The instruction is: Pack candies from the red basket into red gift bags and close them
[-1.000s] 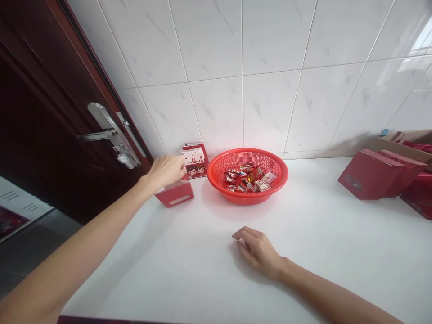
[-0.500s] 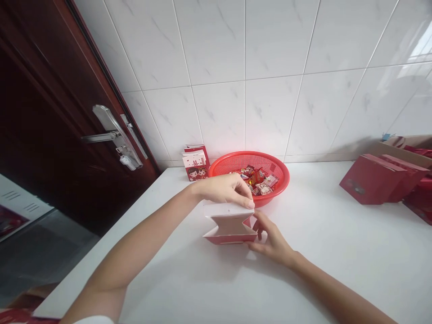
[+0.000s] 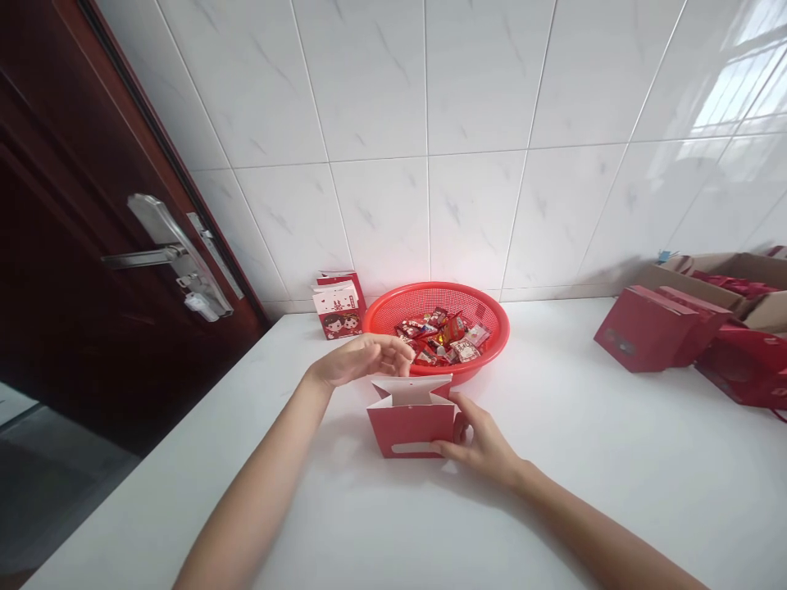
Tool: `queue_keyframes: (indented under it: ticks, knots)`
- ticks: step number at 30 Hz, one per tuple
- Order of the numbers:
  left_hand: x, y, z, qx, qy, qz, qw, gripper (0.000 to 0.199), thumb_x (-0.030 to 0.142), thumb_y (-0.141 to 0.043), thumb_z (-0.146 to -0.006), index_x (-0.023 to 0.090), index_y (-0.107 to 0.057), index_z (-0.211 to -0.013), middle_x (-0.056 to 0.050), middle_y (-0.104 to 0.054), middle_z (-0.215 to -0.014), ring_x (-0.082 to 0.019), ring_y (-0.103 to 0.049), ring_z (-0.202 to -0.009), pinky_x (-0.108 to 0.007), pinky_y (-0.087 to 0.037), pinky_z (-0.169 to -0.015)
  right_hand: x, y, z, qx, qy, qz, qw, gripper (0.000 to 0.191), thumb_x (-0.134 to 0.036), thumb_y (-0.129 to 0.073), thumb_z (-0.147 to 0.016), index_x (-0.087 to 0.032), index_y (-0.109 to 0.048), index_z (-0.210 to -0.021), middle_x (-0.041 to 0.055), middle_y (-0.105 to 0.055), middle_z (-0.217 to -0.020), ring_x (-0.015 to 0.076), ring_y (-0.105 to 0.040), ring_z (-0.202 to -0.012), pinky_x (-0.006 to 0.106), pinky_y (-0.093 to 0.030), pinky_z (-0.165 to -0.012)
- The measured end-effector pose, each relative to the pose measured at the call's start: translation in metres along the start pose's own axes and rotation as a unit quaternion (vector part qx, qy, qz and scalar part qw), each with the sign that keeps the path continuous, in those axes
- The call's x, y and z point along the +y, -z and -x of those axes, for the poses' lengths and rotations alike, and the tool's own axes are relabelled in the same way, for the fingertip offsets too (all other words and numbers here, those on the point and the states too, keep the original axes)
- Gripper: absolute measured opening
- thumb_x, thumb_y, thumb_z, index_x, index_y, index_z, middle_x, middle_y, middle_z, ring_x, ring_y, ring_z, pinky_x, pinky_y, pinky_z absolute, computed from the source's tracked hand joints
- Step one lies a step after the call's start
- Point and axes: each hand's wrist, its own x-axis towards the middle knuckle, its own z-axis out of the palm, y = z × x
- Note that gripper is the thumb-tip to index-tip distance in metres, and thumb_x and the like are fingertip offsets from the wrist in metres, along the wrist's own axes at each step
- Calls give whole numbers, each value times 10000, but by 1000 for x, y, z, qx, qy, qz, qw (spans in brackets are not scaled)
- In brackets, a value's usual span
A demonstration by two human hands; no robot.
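A red paper box with an open white-lined top (image 3: 409,428) stands upright on the white table. My right hand (image 3: 483,438) grips its right side, thumb on the front. Just above the box's back left edge is my left hand (image 3: 366,359), its fingers loosely curled and apart, with nothing seen in them. Behind the box sits a red plastic basket (image 3: 499,328) holding several wrapped sweets (image 3: 455,330). Part of the basket's near left side is hidden by my left hand.
Small printed boxes (image 3: 338,310) stand by the tiled wall, left of the basket. At the right are red boxes (image 3: 645,328) and a cardboard carton (image 3: 725,266). A dark red door (image 3: 92,147) with a metal handle borders the table's left.
My left hand has let go of the box's top edge and moved left. The box now stands more upright, its front facing me. The view has shifted slightly to the right.
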Motion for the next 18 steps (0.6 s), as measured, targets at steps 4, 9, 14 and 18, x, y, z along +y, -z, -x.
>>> queue_keyframes:
  ticks: [4,9,14,18]
  knots:
    - [-40,-4,12,115,25,16,993,506,655,-767,-682,156,-727,-757,-49,-659,-717,-166,-579,-662,-260,-449,-639,0,-3,1,-8,-20,-25,999,517,-327,-713,-797,-213,-494,-1251,24,-688,-941,141,-604,-673,284,-521,-608]
    - [-77,-27,18,289,-15,48,956,424,496,-692,-767,177,-550,-526,-7,-565,-572,-138,-503,-564,-263,-419,-589,-1,-6,2,-25,-27,-54,998,553,-378,-685,-845,-220,-449,-1320,40,-699,-987,148,-638,-696,280,-525,-600]
    - [-102,-39,6,352,-29,133,926,282,441,-673,-703,190,-598,-600,-5,-608,-579,-159,-540,-553,-296,-468,-603,-1,-5,3,-22,-28,-67,997,603,-473,-669,-864,-231,-423,-1358,52,-690,-1011,153,-638,-699,272,-520,-580]
    - [-118,-38,3,344,-22,145,928,263,418,-621,-685,196,-569,-555,-25,-603,-597,-188,-563,-615,-320,-484,-631,0,-1,6,-4,13,-37,999,685,-563,-692,-837,-228,-412,-1364,71,-687,-1048,157,-615,-674,294,-530,-596]
